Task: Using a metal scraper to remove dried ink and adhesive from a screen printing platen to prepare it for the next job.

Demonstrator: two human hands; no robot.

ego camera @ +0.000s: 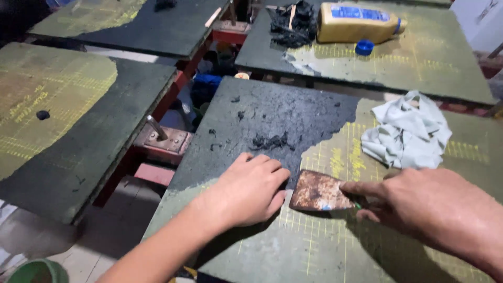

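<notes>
We see a rusty scraper blade [317,193] lying flat on the worktop [314,246], at the edge of the black coating [277,118]. Right hand [435,209] pinches its handle; left hand [249,191] presses flat beside it, fingers together. Near half looks scraped, far half still black. Scrapings [270,141] and a rag [406,131] lie beyond.

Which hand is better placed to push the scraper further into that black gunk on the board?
Right. The right hand already grips the rusty scraper, its blade aimed at the black residue. The left hand lies flat on the board beside the blade, likely steadying.
</notes>
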